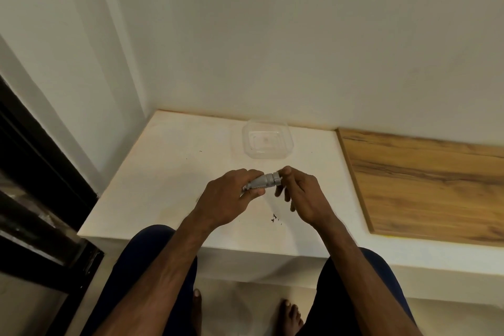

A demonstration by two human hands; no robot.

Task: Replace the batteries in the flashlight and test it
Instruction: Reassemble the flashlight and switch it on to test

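Note:
A small silver flashlight (264, 181) lies level between my two hands, a little above the white counter (169, 172). My left hand (227, 196) grips its knurled body, fingers and thumb curled round it. My right hand (300, 194) pinches the wider right end of the flashlight with thumb and forefinger, its other fingers loosely bent below. No loose batteries show.
A clear, square plastic container (268, 140) stands on the counter behind my hands, near the wall. A wooden board (425, 183) covers the counter to the right. Small dark specks (274, 218) lie below my hands. A dark door frame (35, 185) stands at the left.

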